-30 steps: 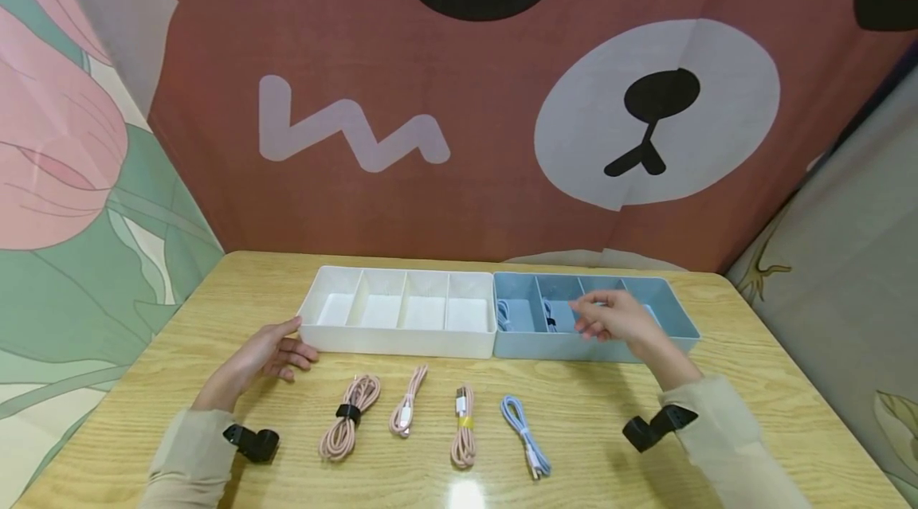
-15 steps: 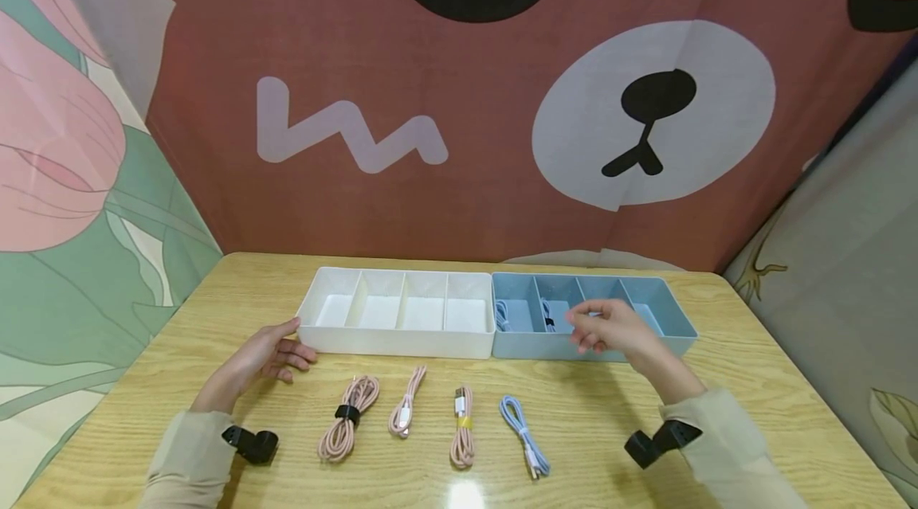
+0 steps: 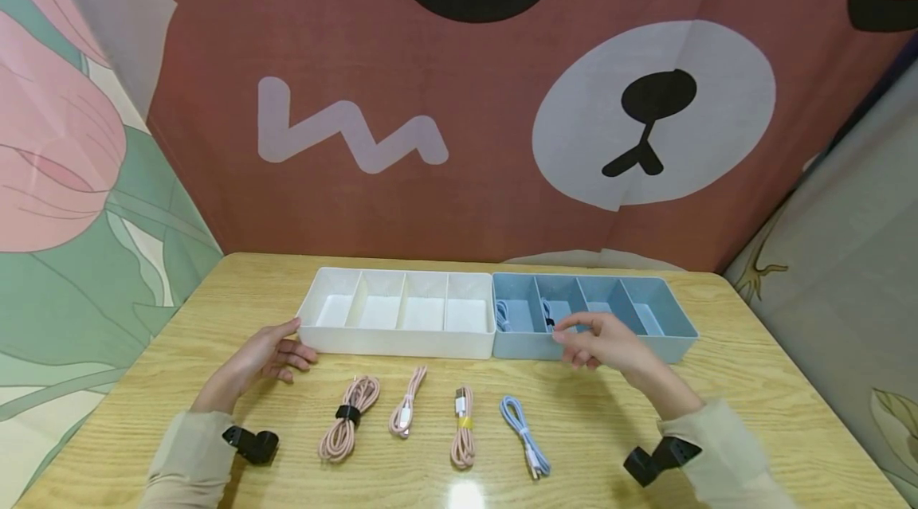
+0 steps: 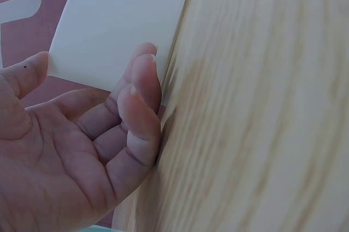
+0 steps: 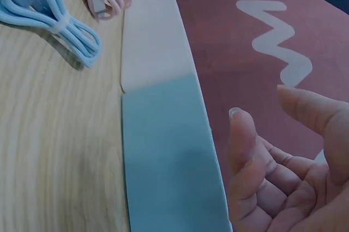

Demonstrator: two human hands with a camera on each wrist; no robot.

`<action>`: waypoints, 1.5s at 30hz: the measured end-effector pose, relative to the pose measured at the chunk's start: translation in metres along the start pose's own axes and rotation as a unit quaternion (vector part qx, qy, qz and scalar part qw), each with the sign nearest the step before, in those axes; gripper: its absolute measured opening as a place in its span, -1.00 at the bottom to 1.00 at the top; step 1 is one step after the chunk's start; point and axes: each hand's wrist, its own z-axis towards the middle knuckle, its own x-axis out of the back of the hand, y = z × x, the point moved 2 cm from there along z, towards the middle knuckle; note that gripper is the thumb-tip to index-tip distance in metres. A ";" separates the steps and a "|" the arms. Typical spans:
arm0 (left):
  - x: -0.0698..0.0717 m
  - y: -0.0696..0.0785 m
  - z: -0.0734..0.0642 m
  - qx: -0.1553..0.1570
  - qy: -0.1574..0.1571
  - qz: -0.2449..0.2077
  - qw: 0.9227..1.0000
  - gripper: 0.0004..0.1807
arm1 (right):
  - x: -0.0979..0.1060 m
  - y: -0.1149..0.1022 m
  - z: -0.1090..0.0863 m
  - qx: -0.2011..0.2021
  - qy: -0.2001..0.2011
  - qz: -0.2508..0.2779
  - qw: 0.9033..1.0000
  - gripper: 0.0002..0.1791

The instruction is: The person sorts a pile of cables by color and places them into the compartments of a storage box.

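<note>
My left hand [image 3: 268, 354] rests at the left end of the white divided box [image 3: 402, 342], a fingertip touching its corner and the other fingers loosely bent. Over the front wall of the blue divided box [image 3: 523, 346], my right hand [image 3: 604, 343] hovers with loosely bent fingers and nothing between them. A coiled blue cable [image 3: 503, 315] lies in the blue box's leftmost compartment. The compartment beside it has a cable with a black strap [image 3: 550, 322]. In the right wrist view, thumb and fingertips stand apart above the blue box's edge [image 5: 169, 161].
In front of the boxes on the wooden table [image 3: 574, 453] lie a pink cable with a black strap [image 3: 367, 391], a smaller pink cable [image 3: 410, 399], a pink cable with a yellow band [image 3: 464, 444] and a light blue cable [image 3: 522, 429]. A printed curtain [image 3: 488, 206] hangs behind.
My right hand has moved from over the blue box's compartments toward me and slightly left, to its front wall. The left hand and the cables have stayed in place.
</note>
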 end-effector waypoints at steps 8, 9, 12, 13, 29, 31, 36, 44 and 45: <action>0.000 0.000 0.000 -0.006 -0.002 0.003 1.000 -0.46 | -0.013 0.001 -0.003 0.023 -0.018 -0.021 0.999 -0.46; 0.000 0.000 0.000 -0.008 -0.002 0.005 1.000 -0.45 | -0.014 0.001 -0.004 0.021 -0.017 -0.021 0.999 -0.46; 0.000 -0.001 0.001 -0.011 -0.001 0.008 1.000 -0.42 | -0.018 0.002 -0.005 0.026 -0.021 -0.025 0.999 -0.46; 0.000 -0.001 0.001 -0.010 0.000 0.008 1.000 -0.42 | -0.019 0.002 -0.005 0.026 -0.023 -0.026 0.999 -0.47; 0.000 -0.001 0.002 -0.001 0.011 0.023 1.000 -0.33 | -0.037 0.017 -0.006 0.034 -0.061 -0.012 0.997 -0.46; 0.000 -0.001 0.002 0.000 0.012 0.021 1.000 -0.34 | -0.040 0.018 -0.006 0.035 -0.062 -0.020 0.997 -0.46; 0.000 0.000 0.001 -0.001 0.010 0.020 1.000 -0.34 | -0.047 0.024 -0.006 0.031 -0.070 -0.026 0.997 -0.49; -0.001 -0.001 0.001 -0.008 0.005 0.011 1.000 -0.40 | -0.054 0.033 -0.005 0.031 -0.069 -0.028 0.997 -0.49; 0.000 -0.001 0.001 -0.009 0.005 0.011 1.000 -0.40 | -0.055 0.033 -0.005 0.031 -0.070 -0.029 0.997 -0.49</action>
